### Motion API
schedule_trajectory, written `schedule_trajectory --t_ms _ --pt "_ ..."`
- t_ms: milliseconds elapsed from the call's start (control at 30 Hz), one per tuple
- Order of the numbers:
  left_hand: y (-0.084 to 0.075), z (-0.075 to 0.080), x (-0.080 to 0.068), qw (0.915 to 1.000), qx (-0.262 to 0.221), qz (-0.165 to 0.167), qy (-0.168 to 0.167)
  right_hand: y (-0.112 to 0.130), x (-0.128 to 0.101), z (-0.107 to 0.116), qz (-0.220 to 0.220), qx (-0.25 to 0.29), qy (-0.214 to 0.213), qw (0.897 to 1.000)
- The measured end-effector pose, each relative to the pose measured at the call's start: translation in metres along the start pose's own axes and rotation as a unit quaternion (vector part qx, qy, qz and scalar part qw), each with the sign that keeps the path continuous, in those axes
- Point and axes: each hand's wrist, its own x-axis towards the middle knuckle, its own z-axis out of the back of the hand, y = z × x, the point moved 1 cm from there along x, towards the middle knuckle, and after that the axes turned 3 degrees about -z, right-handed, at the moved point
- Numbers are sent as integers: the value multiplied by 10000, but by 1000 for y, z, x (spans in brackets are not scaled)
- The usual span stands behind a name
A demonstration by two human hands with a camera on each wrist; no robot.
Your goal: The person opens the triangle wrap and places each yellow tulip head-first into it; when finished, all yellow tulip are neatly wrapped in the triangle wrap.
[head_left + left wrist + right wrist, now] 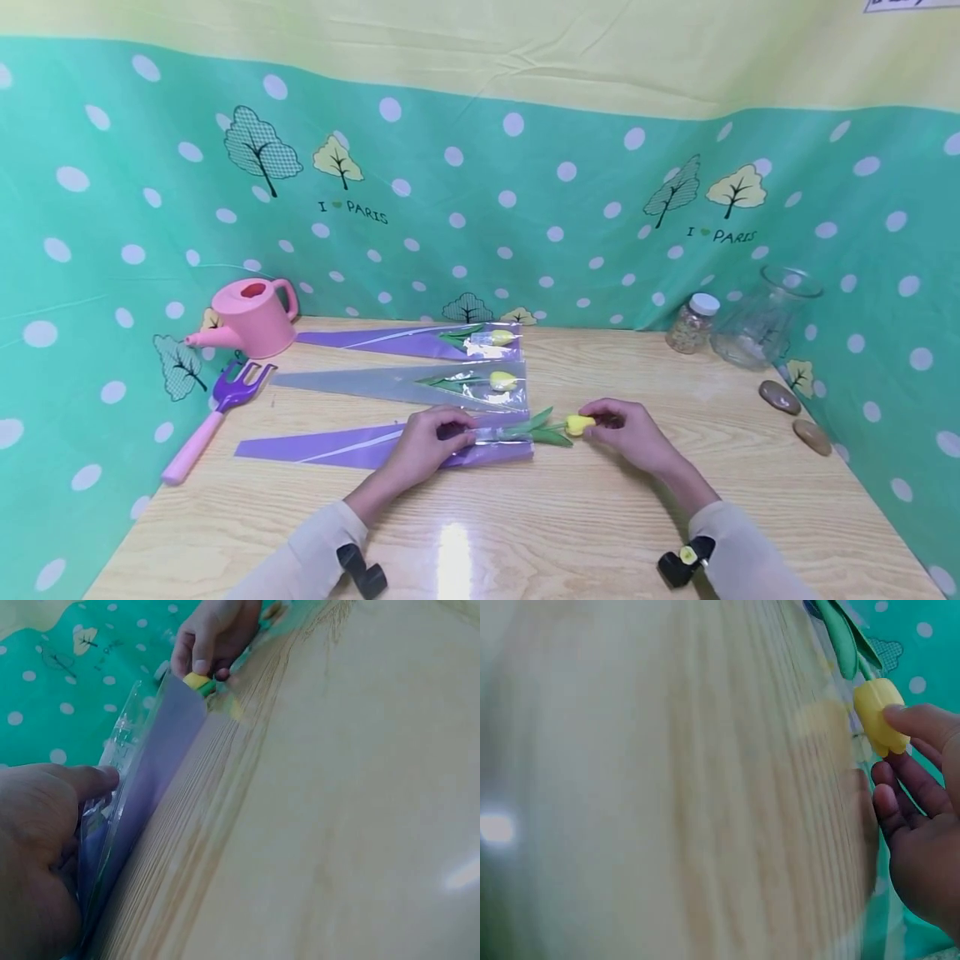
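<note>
My right hand (pixel 632 435) pinches the yellow head of an artificial tulip (pixel 576 426) between thumb and fingers. The tulip's green leaves show just outside the right end of the nearest purple flower sleeve (pixel 337 447), and its stem runs left into that sleeve. At this end my left hand (pixel 429 443) grips the clear-fronted sleeve, thumb on the clear film in the left wrist view. Behind it lie a grey sleeve (pixel 360 382) and another purple sleeve (pixel 360 339), each with a yellow tulip inside.
A pink watering can (pixel 258 321) stands at the back left, with a purple-and-pink hand fork (pixel 202 437) before it. On the right are a white-lidded jar of pebbles (pixel 690 325), a clear glass vase (pixel 753 329) and two brown stones (pixel 780 397). A dotted curtain (pixel 450 183) hangs behind.
</note>
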Motion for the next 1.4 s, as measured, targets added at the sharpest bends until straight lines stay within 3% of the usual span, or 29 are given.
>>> schedule_trajectory --t_ms 300,533,1033,1400 --pt "-3 4 2 10000 35 14 79 19 -8 -15 23 509 -38 9987" --pt "-5 7 3 9997 24 -175 169 26 -7 -32 48 827 206 9963" --pt "-6 7 1 9992 8 -303 267 32 3 -60 177 1003 487 9936" --pt "-5 6 2 9991 113 -367 202 29 10 -71 359 1009 409 9934"
